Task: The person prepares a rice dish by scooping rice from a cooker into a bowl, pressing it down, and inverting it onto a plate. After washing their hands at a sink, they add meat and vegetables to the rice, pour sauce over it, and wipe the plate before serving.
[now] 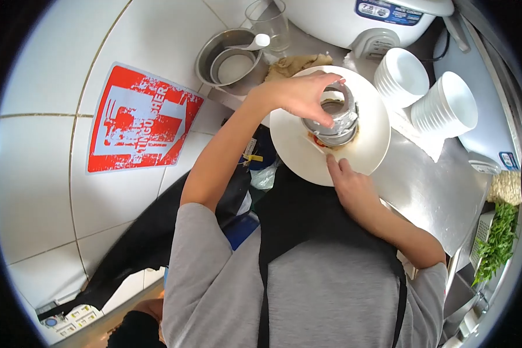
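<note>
Nearest to the camera there is one grey shirt (330, 284) with one black apron (307, 209) over it. Two bare hands work over one white plate (290, 145). The left hand (307, 95) is clamped on one metal ring (345, 116), with the thumb and fingers apart around it; this ring is above the middle part of the plate. White bits stick on the metal, and brown-red sauce (319, 141) lies at its base. The right hand (354, 188) lies over the near rim, with two fingers reaching onto the plate; I cannot tell if it pinches the rim, because its thumb is hidden.

The plate is on a shiny steel counter (441, 188). Beyond the plate there are one brown cloth (298, 65), two metal bowls (206, 65), one inside the other, one white spoon (258, 42) and one clear cup (278, 32). Two stacks of white cups (409, 75) stand to the right.

Farther, one white rice cooker (330, 20) is at the back. One red-and-white sign (139, 122) is on the tiled wall (35, 156), and one bunch of green leaves (499, 243) is at far right.
</note>
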The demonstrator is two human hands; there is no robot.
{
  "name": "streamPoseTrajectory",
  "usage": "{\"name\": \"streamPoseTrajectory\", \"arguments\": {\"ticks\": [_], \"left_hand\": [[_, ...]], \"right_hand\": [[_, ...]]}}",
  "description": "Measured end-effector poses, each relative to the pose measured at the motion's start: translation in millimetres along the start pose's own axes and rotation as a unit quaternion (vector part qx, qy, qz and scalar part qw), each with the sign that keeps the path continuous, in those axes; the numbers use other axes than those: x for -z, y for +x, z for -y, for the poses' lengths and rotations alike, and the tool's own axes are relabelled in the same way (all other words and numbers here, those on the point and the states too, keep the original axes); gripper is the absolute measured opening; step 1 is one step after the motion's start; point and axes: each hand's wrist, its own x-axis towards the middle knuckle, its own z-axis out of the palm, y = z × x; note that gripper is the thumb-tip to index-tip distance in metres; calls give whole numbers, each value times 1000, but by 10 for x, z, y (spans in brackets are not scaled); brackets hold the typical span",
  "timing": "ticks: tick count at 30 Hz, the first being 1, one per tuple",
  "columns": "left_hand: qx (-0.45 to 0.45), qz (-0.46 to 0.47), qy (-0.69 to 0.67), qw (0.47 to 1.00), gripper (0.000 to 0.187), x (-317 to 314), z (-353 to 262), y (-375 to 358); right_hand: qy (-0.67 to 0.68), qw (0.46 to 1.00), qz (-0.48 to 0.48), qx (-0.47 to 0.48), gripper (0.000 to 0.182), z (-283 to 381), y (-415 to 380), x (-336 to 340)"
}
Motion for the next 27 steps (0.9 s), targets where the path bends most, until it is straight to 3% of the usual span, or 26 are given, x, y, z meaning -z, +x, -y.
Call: {"name": "streamPoseTrajectory", "arguments": {"ticks": [4,7,16,27], "left_hand": [[10,41,-9,999,88,-90,56,53],[-10,37,-8,999,87,-79,78,82],[10,44,-9,999,85,-104,66,86],[20,4,-18,1000,92,-258,16,29]], "right_hand": [[-61,997,-32,-27,41,66,-7,-72],[-78,997,0,-26,44,75,-45,-40],[-36,996,12,76,44,-563,-229,164],[-110,982,51,148,36,-949,-26,440]]}}
